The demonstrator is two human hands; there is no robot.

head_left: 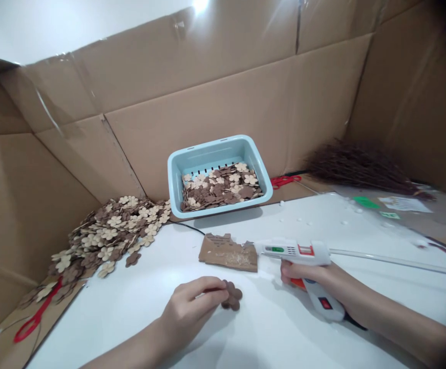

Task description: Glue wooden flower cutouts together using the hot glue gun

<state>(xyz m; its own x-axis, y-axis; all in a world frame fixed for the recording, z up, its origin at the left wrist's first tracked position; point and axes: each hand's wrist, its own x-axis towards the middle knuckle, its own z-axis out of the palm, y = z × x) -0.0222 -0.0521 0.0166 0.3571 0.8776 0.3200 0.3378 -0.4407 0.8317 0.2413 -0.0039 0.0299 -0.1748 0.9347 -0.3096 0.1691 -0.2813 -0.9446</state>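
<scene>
In the lower middle of the head view, my left hand (194, 306) pinches a brown flower cutout (233, 295) by its left edge, just over the white board. My right hand (309, 272) is wrapped round the handle of a white hot glue gun (311, 252), with fingers at its orange trigger. A long clear glue stick (391, 263) sticks out of the gun's back end. The nozzle points left, close to a torn piece of cardboard (228, 254) that lies on the board with whitish glue marks on it.
A light blue basket (219, 209) of brown and cream flower cutouts stands at the back. More cutouts are heaped (111, 230) at the left. Red scissors (34, 323) lie front left, a bundle of dark twigs (364, 166) back right. Cardboard walls (223, 102) enclose the white board (130, 312).
</scene>
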